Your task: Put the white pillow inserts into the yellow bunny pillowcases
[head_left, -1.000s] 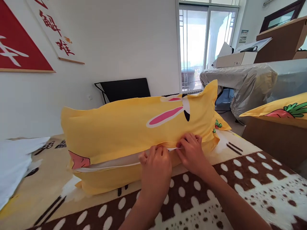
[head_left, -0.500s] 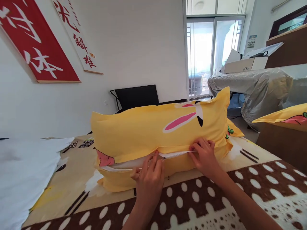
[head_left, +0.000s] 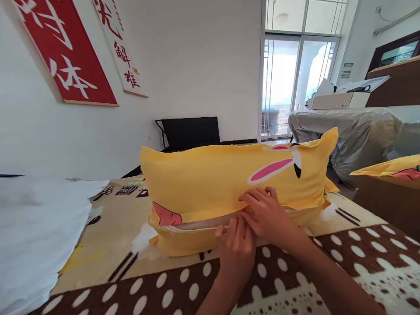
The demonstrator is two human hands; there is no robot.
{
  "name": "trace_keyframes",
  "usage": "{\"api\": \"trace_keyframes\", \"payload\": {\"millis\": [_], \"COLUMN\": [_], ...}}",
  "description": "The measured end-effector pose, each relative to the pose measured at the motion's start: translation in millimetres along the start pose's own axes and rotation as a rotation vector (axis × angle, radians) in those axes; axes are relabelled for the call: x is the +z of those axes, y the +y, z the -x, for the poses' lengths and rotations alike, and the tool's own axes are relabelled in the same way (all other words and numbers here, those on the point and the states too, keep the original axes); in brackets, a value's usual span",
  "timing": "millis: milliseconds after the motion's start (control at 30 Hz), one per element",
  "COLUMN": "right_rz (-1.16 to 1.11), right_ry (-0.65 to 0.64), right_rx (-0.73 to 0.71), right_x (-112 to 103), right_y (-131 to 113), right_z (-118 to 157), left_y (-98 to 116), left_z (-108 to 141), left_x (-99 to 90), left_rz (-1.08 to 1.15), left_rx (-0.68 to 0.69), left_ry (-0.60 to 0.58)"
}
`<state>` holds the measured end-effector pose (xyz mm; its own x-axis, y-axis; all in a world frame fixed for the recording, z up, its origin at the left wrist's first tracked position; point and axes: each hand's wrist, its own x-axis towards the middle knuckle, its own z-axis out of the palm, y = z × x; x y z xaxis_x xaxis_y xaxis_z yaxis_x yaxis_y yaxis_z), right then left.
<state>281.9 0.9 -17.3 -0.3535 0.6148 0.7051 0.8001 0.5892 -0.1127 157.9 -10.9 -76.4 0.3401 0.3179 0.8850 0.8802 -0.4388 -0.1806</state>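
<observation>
A yellow pillow in its case (head_left: 203,179), printed with a pink-eared rabbit, stands on its long side on the patterned blanket. Along its lower front runs a slit with a white edge (head_left: 197,227), gaping at the left and showing a pale inside. My left hand (head_left: 236,247) has its fingers closed on the lower edge of this opening. Right beside it, my right hand (head_left: 267,214) pinches the upper edge of the case, its fingertips nearly touching the left ones. The zipper pull is hidden by the hands.
White cloth (head_left: 39,236) lies at the left on the patterned blanket (head_left: 98,258). Another yellow pillow (head_left: 393,171) rests on a brown box (head_left: 383,205) at the right. Behind are a black chair (head_left: 190,133) and a plastic-covered table (head_left: 348,124) bearing an open carton (head_left: 341,99).
My right hand has moved left along the opening to my left hand. The opening's right part now looks closer together. The view has shifted, so the pillow appears farther right.
</observation>
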Motion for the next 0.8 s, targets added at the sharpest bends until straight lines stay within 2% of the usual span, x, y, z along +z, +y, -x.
{"api": "trace_keyframes", "payload": {"millis": [67, 133, 233, 400, 533, 800], "right_rz": [-0.032, -0.074, -0.123, -0.239, -0.323, -0.352], "right_ry": [-0.017, 0.022, 0.09, 0.168, 0.215, 0.206], "right_rx": [0.075, 0.134, 0.133, 0.139, 0.164, 0.185], "right_x": [12, 25, 37, 38, 37, 35], "right_y": [-1, 3, 11, 11, 8, 7], "right_z": [-8, -8, 0, 5, 4, 4], "left_y": [-1, -1, -1, 0, 0, -1], "left_z": [2, 5, 8, 10, 13, 12], "left_x": [0.9, 2.2, 4.9, 7.8, 11.6, 15.3], "left_rz": [0.006, 0.03, 0.09, 0.095, 0.123, 0.214], "left_rx": [0.023, 0.028, 0.033, 0.045, 0.019, 0.017], "left_ry": [-0.049, -0.068, -0.05, -0.02, 0.058, 0.107]}}
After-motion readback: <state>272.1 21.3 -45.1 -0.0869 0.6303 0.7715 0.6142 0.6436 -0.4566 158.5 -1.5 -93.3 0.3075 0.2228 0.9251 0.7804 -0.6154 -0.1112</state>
